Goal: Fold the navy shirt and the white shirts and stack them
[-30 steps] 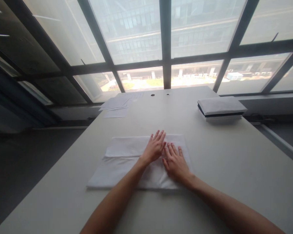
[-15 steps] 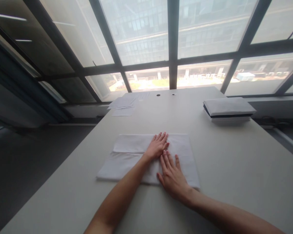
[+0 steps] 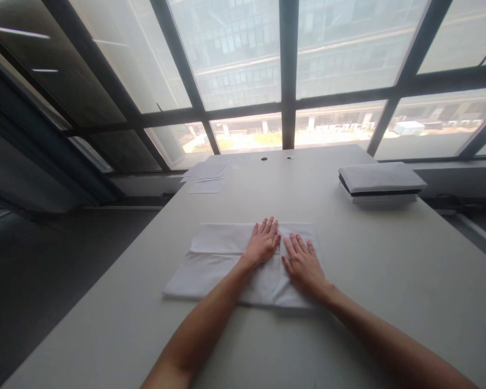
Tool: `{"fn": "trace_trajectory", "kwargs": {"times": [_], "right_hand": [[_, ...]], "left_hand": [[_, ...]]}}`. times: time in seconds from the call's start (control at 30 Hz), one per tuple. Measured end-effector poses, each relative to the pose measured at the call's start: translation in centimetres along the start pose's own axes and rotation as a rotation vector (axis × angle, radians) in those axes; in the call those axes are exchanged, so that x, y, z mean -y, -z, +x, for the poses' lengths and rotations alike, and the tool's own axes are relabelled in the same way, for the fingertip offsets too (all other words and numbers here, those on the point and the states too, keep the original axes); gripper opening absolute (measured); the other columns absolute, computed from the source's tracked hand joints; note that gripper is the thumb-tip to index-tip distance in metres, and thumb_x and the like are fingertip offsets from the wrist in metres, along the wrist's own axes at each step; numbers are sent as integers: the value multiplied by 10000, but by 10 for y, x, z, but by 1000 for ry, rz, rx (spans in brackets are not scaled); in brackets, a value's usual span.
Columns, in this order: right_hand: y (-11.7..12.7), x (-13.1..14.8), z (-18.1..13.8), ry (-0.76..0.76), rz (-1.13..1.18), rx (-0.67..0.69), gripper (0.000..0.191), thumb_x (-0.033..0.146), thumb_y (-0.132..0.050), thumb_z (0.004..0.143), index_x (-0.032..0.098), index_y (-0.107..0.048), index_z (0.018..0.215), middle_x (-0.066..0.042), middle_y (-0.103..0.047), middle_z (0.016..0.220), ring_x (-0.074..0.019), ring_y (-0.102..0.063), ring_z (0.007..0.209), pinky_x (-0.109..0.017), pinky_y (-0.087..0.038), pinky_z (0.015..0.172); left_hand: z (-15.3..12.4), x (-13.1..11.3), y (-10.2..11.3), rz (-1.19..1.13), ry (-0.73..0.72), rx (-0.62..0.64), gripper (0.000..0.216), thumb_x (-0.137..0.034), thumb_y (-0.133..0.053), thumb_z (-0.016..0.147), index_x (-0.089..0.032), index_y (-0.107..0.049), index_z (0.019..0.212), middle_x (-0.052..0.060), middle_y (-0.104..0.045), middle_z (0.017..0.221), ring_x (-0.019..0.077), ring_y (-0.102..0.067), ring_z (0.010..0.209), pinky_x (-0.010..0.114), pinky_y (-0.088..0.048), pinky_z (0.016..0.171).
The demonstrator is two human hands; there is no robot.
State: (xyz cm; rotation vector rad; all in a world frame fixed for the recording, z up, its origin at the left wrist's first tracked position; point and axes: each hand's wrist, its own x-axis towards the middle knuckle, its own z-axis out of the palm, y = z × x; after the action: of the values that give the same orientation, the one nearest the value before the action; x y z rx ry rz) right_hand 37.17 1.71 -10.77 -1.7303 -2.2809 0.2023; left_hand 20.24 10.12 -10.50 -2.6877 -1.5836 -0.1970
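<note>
A folded white cloth (image 3: 214,273) lies flat on the white table, its long side running left to right. A crosswise fold line runs along its left part, and a second edge shows between my hands. My left hand (image 3: 264,241) rests palm down near the cloth's far edge, fingers stretched out. To its right, my right hand (image 3: 303,263) lies flat on the cloth's right part, fingers a little spread. Neither hand grips anything. My left forearm covers some of the cloth's near middle.
On the white table (image 3: 146,335), a stack of folded white and dark cloth (image 3: 383,181) sits at the back right. Loose paper sheets (image 3: 204,175) lie at the back left. Two small holes are in the far tabletop, and tall windows (image 3: 235,59) stand behind.
My right hand has slid right and slightly away from me over the cloth, parting from my left hand. My left hand has stayed nearly in place.
</note>
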Motion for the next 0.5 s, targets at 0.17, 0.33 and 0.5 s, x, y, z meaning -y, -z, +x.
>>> {"fn": "trace_trajectory", "kwargs": {"times": [0.17, 0.33, 0.5], "right_hand": [[-4, 1, -2, 3, -24, -17, 588, 370, -341, 1010, 149, -321, 1554, -134, -236, 1633, -285, -143, 1519, -510, -83, 1210], [-3, 0, -3, 5, -44, -37, 577, 367, -318, 1014, 155, -333, 1550, -126, -257, 1628, -281, -157, 1516, -509, -96, 1208], [-5, -2, -3, 16, -43, -36, 580, 375, -299, 1019, 146, -330, 1550, -134, -263, 1626, -279, -169, 1513, -512, -114, 1206]], "left_hand": [[-2, -1, 0, 19, 41, 18, 629, -491, -177, 1051, -146, -264, 1570, 144, -197, 1640, 299, -130, 1521, 580, -171, 1191], [-7, 10, 9, 20, 79, 48, 661, -537, -184, 1041, -156, -248, 1577, 149, -216, 1634, 295, -146, 1519, 574, -187, 1188], [-48, 50, 20, 64, 201, 31, 632, -522, -226, 1043, -198, -224, 1586, 133, -181, 1645, 328, -114, 1520, 623, -177, 1170]]}}
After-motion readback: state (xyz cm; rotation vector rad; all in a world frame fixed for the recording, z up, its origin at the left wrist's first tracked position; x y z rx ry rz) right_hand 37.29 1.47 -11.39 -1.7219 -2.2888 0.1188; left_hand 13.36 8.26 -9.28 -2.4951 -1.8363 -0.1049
